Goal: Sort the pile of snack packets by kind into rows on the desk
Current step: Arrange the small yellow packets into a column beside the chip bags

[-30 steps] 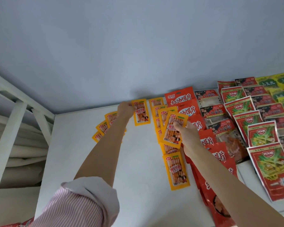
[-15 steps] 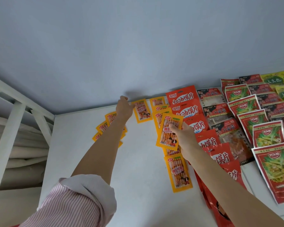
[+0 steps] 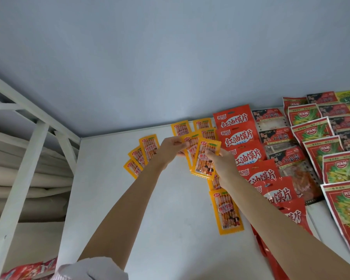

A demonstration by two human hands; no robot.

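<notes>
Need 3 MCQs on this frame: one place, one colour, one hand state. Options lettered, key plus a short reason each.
1. Where does the red packet row lie relative to the yellow packet row?
A. right
B. left
C. underneath

2. Colour of the packet stack held up?
A. green
B. yellow
C. black

3. What is the right hand doing?
A. lying flat on the desk
B. hanging idle
C. pinching the packet stack

Key: 1 A, red row lies right of yellow; 2 B, yellow-orange wrapper; 3 C, fingers close on the stack's right edge, left hand meeting it.
</notes>
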